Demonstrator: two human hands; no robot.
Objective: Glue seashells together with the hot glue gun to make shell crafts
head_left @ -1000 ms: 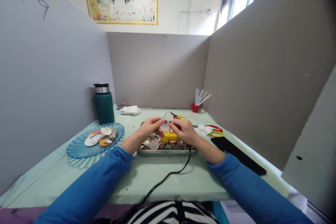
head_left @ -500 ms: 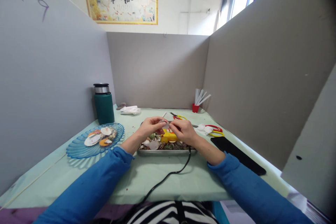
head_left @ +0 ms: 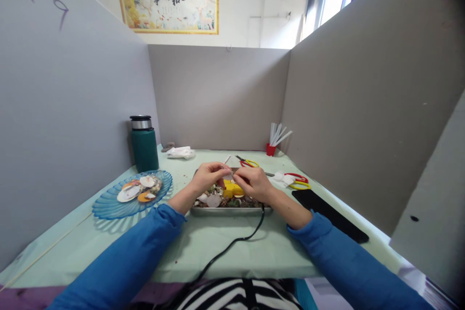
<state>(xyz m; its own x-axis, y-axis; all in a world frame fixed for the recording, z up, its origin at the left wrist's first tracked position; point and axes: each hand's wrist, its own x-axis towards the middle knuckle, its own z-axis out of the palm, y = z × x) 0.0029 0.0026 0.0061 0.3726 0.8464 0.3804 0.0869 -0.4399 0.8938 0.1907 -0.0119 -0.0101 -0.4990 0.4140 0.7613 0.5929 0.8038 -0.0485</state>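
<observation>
Above the tray, my left hand pinches a small pale shell piece between thumb and fingers. My right hand is closed at the piece's right edge, fingertips pressed together; whatever they grip is too small to make out. Below both hands, a yellow glue gun lies in a metal tray, partly covered by my right hand. Its black cord runs over the front rim toward me. Around it in the tray are white shells and many small dark and greenish bits.
Left stands a blue scalloped plate of shells, with a green bottle behind. A white packet, a red cup of white sticks and scissors lie farther back. Right are more scissors, crumpled tissue and a black slab.
My fingers have shifted slightly around the pale piece, which has tilted a little. My arms and the things on the table stay in place.
</observation>
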